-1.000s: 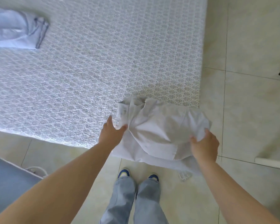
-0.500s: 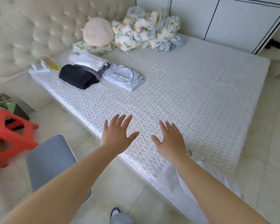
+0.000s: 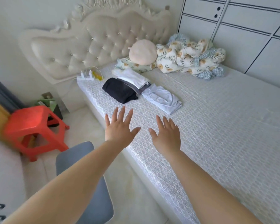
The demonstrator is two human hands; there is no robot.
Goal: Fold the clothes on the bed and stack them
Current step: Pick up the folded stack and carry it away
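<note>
The folded clothes lie on the bed (image 3: 217, 126) near the headboard end, well apart from both hands. A dark folded garment (image 3: 119, 92) sits nearest the bed edge. A white folded garment (image 3: 132, 77) rests on a grey piece beside it. A pale blue folded garment (image 3: 162, 98) lies just beside that stack, on the side away from the edge. This grouping suggests a stacking zone kept clear of the working area at the foot.

The left hand (image 3: 119, 128) and right hand (image 3: 166, 136) are extended forward, palms down, fingers spread and straight. Neither hand holds anything. Whether the palms touch the mattress cannot be told.

Compared with half a second ago, the white garment hanging off the bed edge under the right forearm is out of view. The view has lifted, showing more of the headboard (image 3: 95, 44). The hands keep the same spread posture.

Beyond the clothes are a round cushion (image 3: 142, 51), a patterned quilt (image 3: 189, 57), a red stool (image 3: 34, 126) and a grey chair (image 3: 81, 159).
</note>
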